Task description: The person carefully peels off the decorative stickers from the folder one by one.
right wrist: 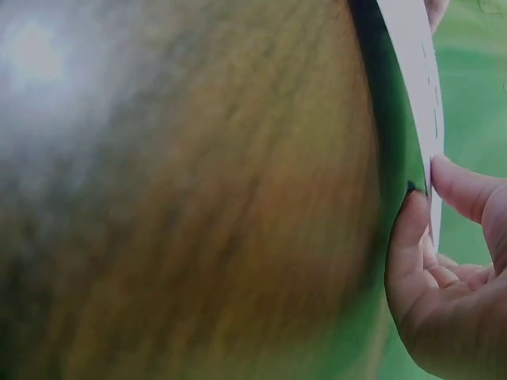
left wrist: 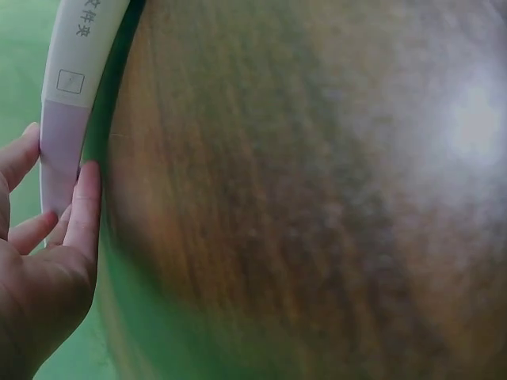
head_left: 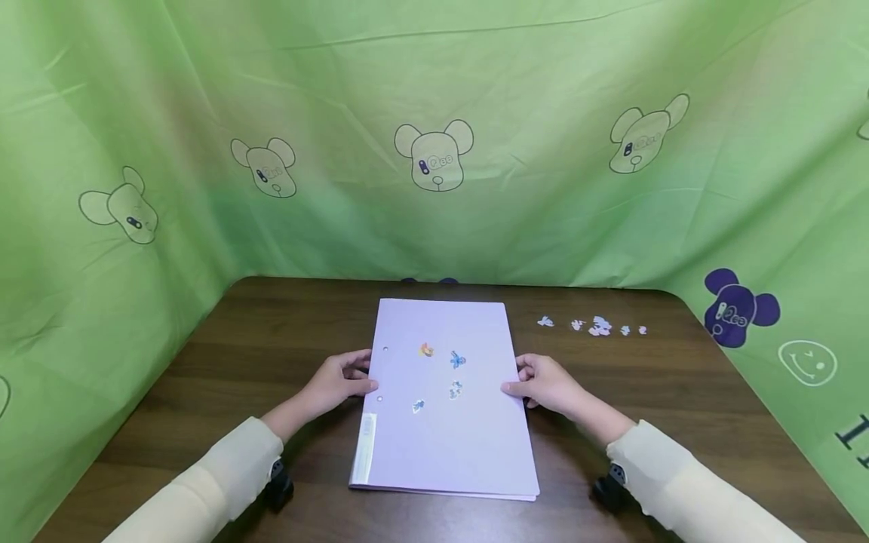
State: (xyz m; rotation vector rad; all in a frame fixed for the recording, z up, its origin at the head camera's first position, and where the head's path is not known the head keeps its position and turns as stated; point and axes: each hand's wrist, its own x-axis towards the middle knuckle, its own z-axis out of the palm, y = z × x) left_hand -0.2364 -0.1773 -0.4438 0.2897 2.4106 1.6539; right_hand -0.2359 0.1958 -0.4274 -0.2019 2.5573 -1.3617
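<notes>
A lilac file folder [head_left: 441, 452] stands between both hands over the brown table, its cover facing me. Small sticker-like cutouts, among them an orange one [head_left: 426, 350] and a blue one [head_left: 458, 360], show on the cover. My left hand [head_left: 337, 383] grips the spine side, thumb on the cover and fingers behind. In the left wrist view the spine [left wrist: 62, 146], with a white printed label [left wrist: 79, 59], sits between thumb and fingers. My right hand [head_left: 548, 386] pinches the opposite edge; the right wrist view shows the page edges [right wrist: 420, 87] between thumb and fingers.
Several small pale blue and pink cutouts, such as a bigger cluster [head_left: 600, 326] and a single piece [head_left: 545, 321], lie at the back right of the wooden table [head_left: 271, 324]. A green curtain [head_left: 339, 226] printed with bear heads hangs behind and around the table.
</notes>
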